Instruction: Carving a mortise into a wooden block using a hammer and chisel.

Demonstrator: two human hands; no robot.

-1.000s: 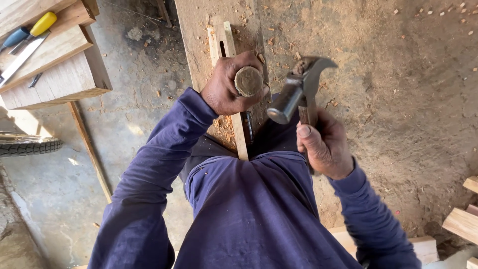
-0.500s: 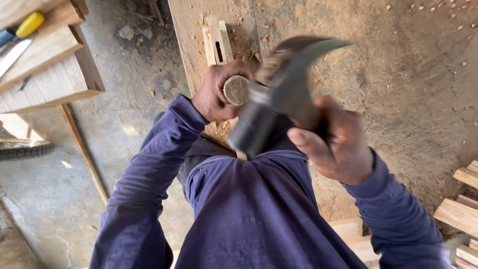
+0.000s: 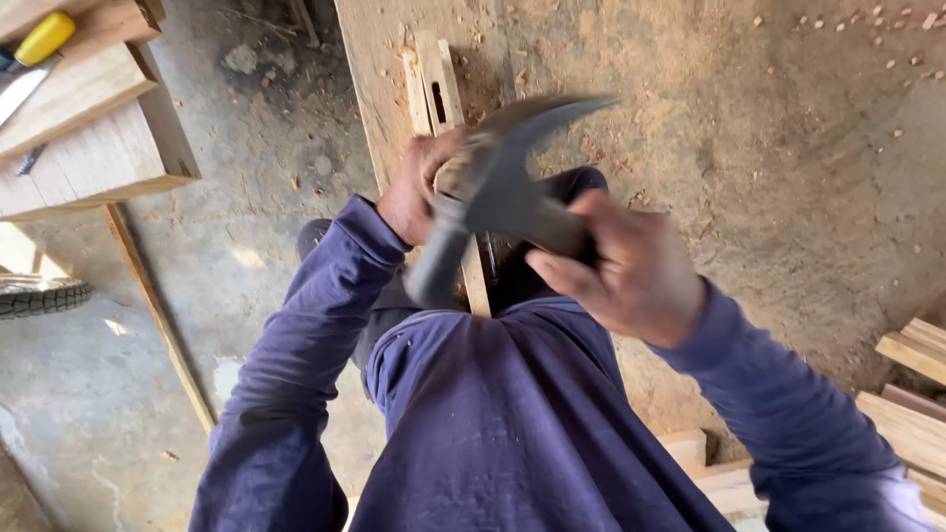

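— Leftmost first?
— Stacked boards [image 3: 94,148] with a yellow-handled tool [image 3: 41,37], untouched. Then left hand [image 3: 419,187], fingers wrapped shut round the round wooden handle [image 3: 451,177] of a tool, set against the slotted wood strip [image 3: 439,89] on the dusty worktop [image 3: 769,177].
— And since half a second ago?
— Hammer [image 3: 493,202] dropped lower, blurred, head nearly over the handle top; right hand [image 3: 621,271] closed tight on its grip. Looks like mid-strike, chopping into the strip ongoing.
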